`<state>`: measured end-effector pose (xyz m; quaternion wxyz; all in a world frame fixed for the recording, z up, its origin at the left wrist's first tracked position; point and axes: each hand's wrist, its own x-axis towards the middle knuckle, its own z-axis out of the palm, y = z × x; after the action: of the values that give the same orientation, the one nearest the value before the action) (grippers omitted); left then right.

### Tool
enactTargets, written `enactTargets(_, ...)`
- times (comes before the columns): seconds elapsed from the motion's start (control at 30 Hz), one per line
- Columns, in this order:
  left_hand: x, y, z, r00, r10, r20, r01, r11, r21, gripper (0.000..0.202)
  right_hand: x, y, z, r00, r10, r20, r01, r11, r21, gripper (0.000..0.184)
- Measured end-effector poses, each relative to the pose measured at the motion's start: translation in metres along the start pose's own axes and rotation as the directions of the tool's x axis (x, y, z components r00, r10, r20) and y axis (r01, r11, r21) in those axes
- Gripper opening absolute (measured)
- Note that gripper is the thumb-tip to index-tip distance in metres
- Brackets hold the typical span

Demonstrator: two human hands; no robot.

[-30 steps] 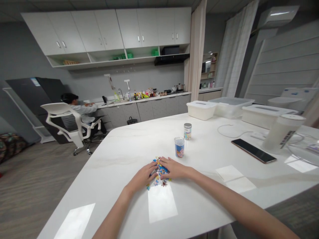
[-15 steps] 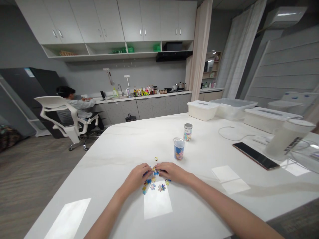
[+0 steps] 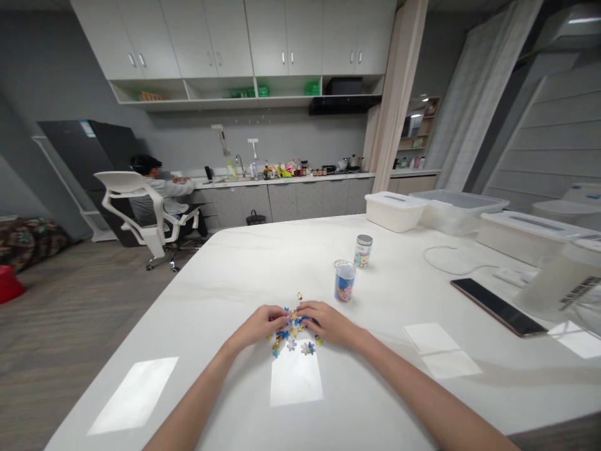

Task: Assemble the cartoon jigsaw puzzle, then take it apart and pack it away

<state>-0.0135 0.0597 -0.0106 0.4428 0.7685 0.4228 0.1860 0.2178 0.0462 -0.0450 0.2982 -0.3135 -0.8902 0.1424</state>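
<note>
Several small jigsaw puzzle pieces (image 3: 307, 348), blue, yellow and pink, lie in a loose heap on the white table (image 3: 225, 369). At the heap's left edge rests my left hand (image 3: 263, 322), palm down, thumb apart from its curved fingers. My right hand (image 3: 331, 322) covers the right edge in the same way, its fingers loosely bent over blue pieces. Fingertips partly hide the pieces beneath them. One piece (image 3: 299, 295) lies alone beyond the hands. Past my right hand stands a clear cup with a blue picture (image 3: 344, 285), and behind it a silver-lidded can (image 3: 363, 252).
A phone (image 3: 498, 307), a pale bottle (image 3: 558, 282) and a cable (image 3: 436, 269) are on the right. White lidded boxes (image 3: 394, 213) and a clear bin (image 3: 460, 213) line the far right. Across the room a person (image 3: 162, 194) sits in a white chair (image 3: 126, 200).
The camera view has turned slightly left. Both hands have shifted a little over the heap, and more pieces show between them. The cup and can stand as before.
</note>
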Motion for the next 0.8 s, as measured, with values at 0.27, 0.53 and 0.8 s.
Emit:
enactTargets(0.27,-0.002,0.000,0.002,1.000,-0.014,0.010,0.014,0.998,0.054,0.029,0.000,-0.004,0.006,0.999,-0.037,-0.032,0.036,0.999,-0.037,0.028)
enactTargets(0.53,-0.005,-0.009,-0.004,0.998,0.068,0.007,-0.068,0.980,0.189,0.025,0.001,-0.004,0.006,0.998,-0.028,-0.047,0.026,0.999,-0.037,0.025)
enactTargets(0.8,-0.004,-0.019,-0.007,0.946,0.238,-0.220,-0.104,0.866,0.489,0.033,-0.001,0.002,0.013,0.973,0.222,-0.070,-0.231,0.954,-0.189,0.044)
